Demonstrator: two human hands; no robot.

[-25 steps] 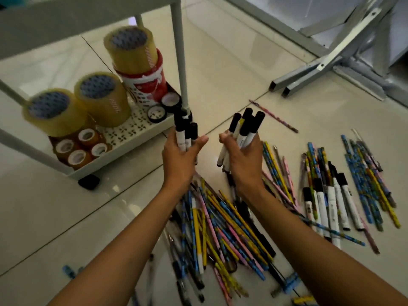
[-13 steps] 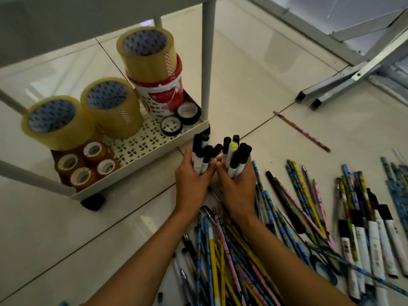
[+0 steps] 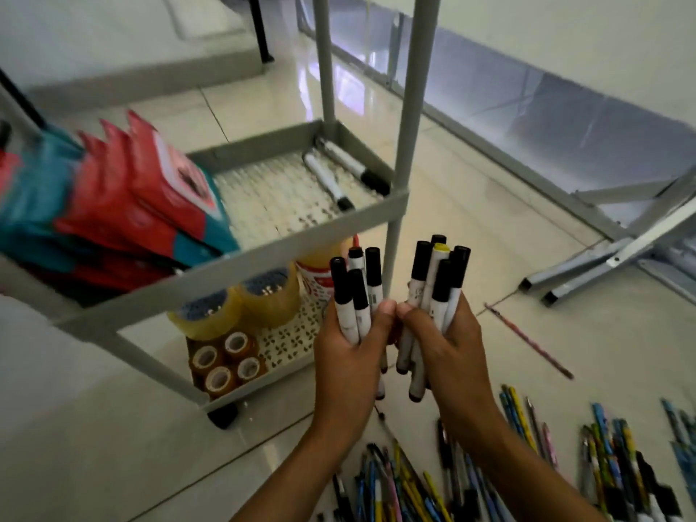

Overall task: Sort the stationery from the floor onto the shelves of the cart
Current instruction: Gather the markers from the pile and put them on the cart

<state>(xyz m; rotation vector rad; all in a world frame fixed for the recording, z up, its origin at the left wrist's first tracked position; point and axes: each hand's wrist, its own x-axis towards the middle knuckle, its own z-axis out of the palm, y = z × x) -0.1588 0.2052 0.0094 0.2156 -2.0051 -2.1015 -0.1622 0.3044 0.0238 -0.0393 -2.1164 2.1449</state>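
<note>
Stationery: two bundles of white-barrelled markers, held upright, black caps up, in front of the near right post of the cart (image 3: 405, 107). Left hand (image 3: 348, 352): fingers curled round the left bundle of markers (image 3: 356, 295), four black caps showing. Right hand (image 3: 450, 344): fingers curled round the right bundle of markers (image 3: 433, 288), black caps with one yellow cap among them; the barrel ends stick out below the fist. The thumbs of the two hands touch, or nearly so. Middle shelf (image 3: 241, 258) of the cart: two loose markers (image 3: 339, 175) lying flat in the far right corner, black caps toward the near edge; red and teal packets (image 3: 124, 197) stacked on edge along the left side, blurred. Bottom shelf (image 3: 286, 356): two large rolls of clear tape (image 3: 241, 303) side by side, four small rolls of brown tape (image 3: 226, 359) at the near left corner, a red and white container (image 3: 316, 284) behind the left hand, partly hidden. Floor (image 3: 94, 446): a heap of patterned pencils and pens (image 3: 406, 484) under the forearms, further rows of pencils (image 3: 617, 454) toward the right edge, and a single pink pencil (image 3: 527, 340) lying apart beside the right hand. A folded grey metal frame (image 3: 602, 258) lies on the floor at the far right.
</note>
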